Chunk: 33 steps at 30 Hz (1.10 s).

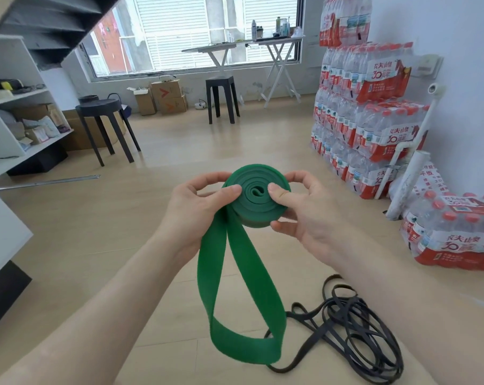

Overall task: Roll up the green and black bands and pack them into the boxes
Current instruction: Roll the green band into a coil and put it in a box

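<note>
Green band (256, 197) is mostly coiled, gripped between left hand (192, 209) and right hand (304, 215) (a loop hangs loose). Black band (354, 326) lies unrolled below; task's boxes not seen.

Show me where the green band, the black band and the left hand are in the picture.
green band (256, 195), head view, on the rolled coil.
black band (328, 312), head view, on the tangled loops.
left hand (192, 215), head view, near the thumb base.

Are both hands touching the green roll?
Touching. The head view shows the left hand and the right hand pinching the green roll from either side, with both thumbs pressed on its coiled face.
</note>
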Motion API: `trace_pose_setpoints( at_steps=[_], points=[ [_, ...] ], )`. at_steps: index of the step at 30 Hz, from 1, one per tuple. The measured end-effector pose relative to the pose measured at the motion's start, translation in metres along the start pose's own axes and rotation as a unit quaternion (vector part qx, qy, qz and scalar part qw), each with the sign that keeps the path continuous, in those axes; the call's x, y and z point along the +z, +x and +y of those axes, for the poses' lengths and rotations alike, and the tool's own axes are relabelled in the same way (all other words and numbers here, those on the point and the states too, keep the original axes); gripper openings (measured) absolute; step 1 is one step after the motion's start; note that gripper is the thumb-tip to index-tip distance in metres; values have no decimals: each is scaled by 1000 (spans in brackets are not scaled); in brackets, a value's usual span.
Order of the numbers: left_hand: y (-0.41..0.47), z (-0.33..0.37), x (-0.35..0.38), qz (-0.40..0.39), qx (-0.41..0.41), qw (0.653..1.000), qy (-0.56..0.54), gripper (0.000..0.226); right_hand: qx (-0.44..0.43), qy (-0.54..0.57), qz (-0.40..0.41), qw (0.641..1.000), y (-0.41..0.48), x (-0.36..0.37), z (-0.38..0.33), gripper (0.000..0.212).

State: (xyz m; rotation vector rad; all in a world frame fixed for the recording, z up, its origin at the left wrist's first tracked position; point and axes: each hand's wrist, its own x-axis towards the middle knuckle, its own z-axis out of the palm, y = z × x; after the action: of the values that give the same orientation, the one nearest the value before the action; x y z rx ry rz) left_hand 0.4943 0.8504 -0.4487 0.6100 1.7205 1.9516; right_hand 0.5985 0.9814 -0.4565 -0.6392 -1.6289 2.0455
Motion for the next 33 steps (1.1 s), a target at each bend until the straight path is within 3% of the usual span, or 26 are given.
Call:
trace_pose_setpoints(
  at_steps=[3, 6, 8, 10, 20, 26, 28, 31, 33],
  points=[
    [-1, 0, -5, -38, 8, 998, 52, 19, -15, -234, -76, 969, 4, -31, -31, 31],
    [-3, 0, -5, -134, 14, 983, 121, 21, -46, -332, -162, 928, 2, -34, -39, 39],
    [-3, -1, -5, -170, 17, 973, 152, 22, -53, -333, -212, 917, 0, -23, -27, 39],
    [-1, 0, -7, -180, 13, 970, 160, 22, -67, -308, -211, 925, 1, -18, -18, 37],
    [4, -7, -11, -160, -1, 980, 114, 32, -92, -168, -109, 975, 1, -14, -16, 22],
    [4, -3, -5, -87, 18, 991, 99, 28, -88, -95, -82, 988, 3, -10, -9, 19],
    [4, 1, -8, -97, 27, 988, 114, 23, -59, -152, -112, 980, 5, -16, -13, 16],
    [0, 1, -8, -147, 31, 972, 178, 24, -20, -298, -196, 934, 5, -32, -29, 11],
    [-1, 0, -5, -181, 31, 960, 209, 24, -5, -339, -244, 908, 3, -34, -31, 14]
  ],
)
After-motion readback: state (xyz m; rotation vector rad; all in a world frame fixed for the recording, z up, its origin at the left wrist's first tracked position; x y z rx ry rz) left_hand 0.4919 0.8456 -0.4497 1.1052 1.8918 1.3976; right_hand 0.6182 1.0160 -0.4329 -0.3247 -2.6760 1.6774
